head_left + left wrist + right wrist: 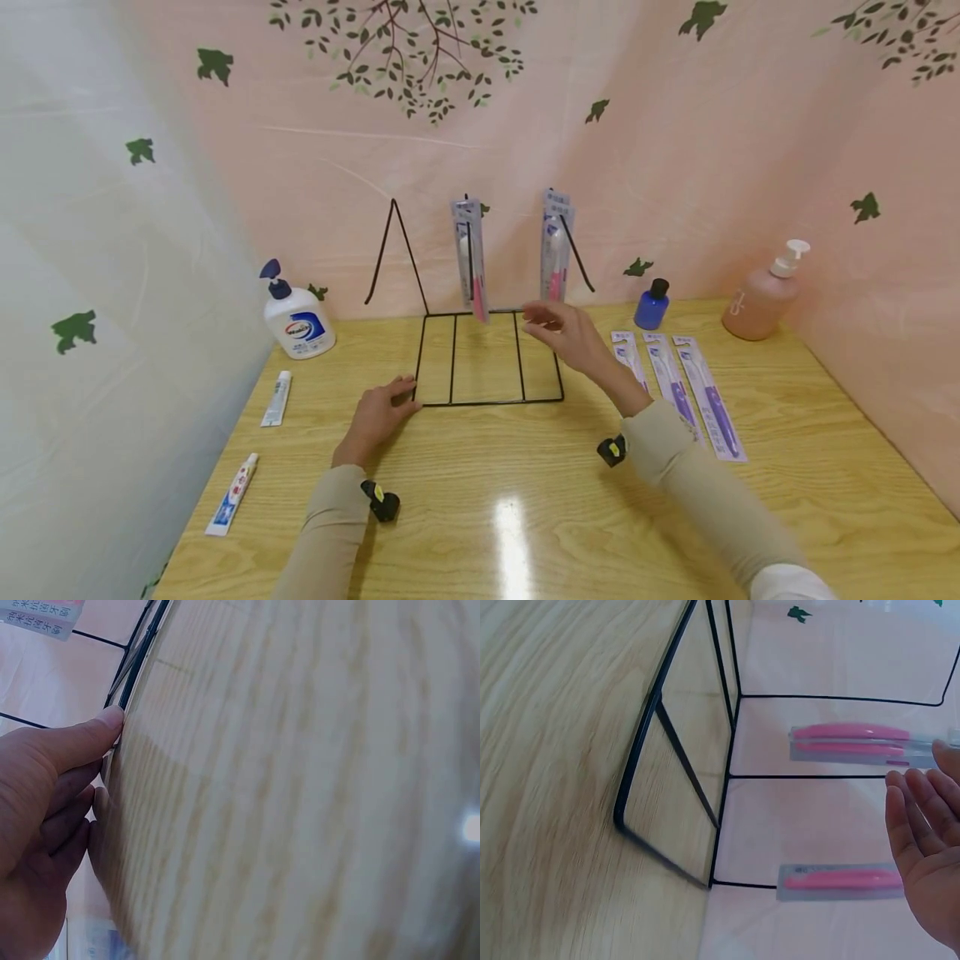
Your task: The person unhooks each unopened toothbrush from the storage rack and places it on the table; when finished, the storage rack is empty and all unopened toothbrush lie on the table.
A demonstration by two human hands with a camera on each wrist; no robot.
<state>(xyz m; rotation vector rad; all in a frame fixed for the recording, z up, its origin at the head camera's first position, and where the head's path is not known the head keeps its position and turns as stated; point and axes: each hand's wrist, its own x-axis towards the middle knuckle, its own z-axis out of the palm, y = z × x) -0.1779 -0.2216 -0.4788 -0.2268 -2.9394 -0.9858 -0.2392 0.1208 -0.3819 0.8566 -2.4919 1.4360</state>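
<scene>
A black wire display rack (492,403) stands on the table with three upright hooks. My left hand (377,419) holds its front left corner; in the left wrist view the thumb (90,739) lies on the wire. Pink toothbrushes in packs (471,258) hang on the middle hook, and more packs of pink toothbrushes (556,250) hang on the right one. The left hook (382,250) carries nothing. Just below the right-hand packs is my right hand (570,337), fingers loosely bent and holding nothing. In the right wrist view its fingertips are near the hanging packs (847,742).
Three packed purple toothbrushes (708,400) lie at right, one partly behind my forearm. Behind them stand a blue bottle (651,308) and a pink pump bottle (757,304). At left are a white pump bottle (300,325) and two toothpaste tubes (277,400). Patterned cloth backs the table.
</scene>
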